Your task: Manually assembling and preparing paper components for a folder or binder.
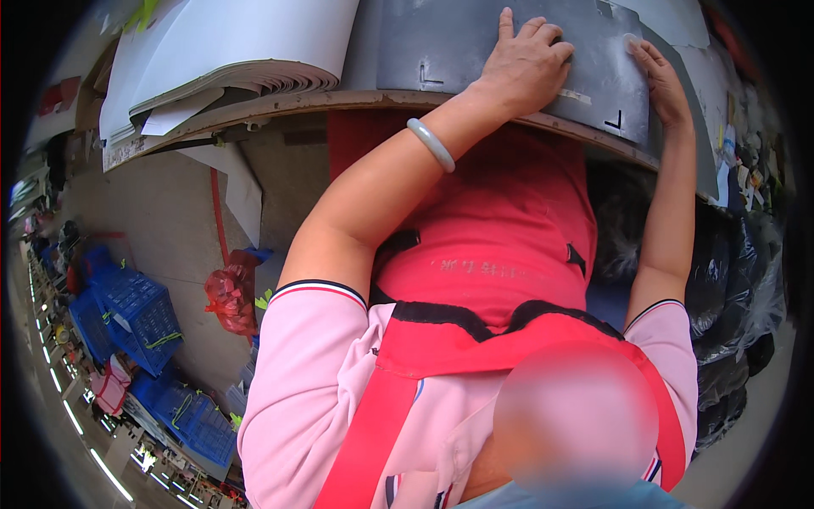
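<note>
A dark grey sheet (pixel 458 51) with whitish smudges lies flat on the work table, with black L-shaped corner marks near its front edge. My left hand (pixel 530 68) rests on the sheet's middle, fingers apart and bent, fingertips touching the surface; it holds nothing I can see. At the sheet's right side, my right hand (pixel 666 81) pinches a small whitish round piece (pixel 630 41) against the surface between its fingertips. I cannot make out what kind of piece it is. A pale tape strip (pixel 578 97) sits on the sheet just below my left hand.
A thick stack of large white sheets (pixel 246 42) curls up left of the grey sheet. The table's wooden edge (pixel 254 109) runs in front of me. Blue plastic crates (pixel 136 310) and a red plastic bag (pixel 233 293) stand lower left. Black plastic bags (pixel 716 280) crowd the right.
</note>
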Demonstrator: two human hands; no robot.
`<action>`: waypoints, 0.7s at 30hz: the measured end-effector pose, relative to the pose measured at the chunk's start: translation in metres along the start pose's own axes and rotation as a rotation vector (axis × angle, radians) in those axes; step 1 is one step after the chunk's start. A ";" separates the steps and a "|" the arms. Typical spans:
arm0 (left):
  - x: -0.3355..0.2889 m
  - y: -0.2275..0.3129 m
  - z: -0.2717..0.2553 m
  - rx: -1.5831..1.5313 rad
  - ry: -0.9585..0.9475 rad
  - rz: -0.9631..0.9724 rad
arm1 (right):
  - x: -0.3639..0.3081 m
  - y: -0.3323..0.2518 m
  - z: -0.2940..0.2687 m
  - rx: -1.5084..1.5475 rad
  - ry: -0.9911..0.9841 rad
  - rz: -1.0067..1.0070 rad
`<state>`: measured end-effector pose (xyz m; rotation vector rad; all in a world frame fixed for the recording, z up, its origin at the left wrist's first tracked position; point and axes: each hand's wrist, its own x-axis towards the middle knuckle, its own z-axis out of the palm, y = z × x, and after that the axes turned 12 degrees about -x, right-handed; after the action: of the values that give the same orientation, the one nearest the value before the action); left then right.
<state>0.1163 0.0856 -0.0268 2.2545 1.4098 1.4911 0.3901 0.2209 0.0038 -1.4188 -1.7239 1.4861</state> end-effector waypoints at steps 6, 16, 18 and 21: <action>-0.024 0.052 -0.032 -0.451 -0.209 0.111 | -0.004 0.020 0.000 0.074 0.210 -0.250; -0.036 0.000 -0.111 -0.126 -0.405 -0.158 | 0.004 0.020 0.027 0.348 0.274 -0.216; -0.028 -0.009 -0.113 -0.250 -0.521 -0.220 | -0.001 0.013 0.032 0.372 0.275 -0.210; -0.018 -0.014 -0.111 -0.380 -0.564 -0.255 | 0.016 0.045 0.023 0.951 -0.150 -0.335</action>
<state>0.0209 0.0380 0.0112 1.9484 1.0784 0.8553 0.3825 0.2201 -0.0490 -0.5062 -0.9773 1.8491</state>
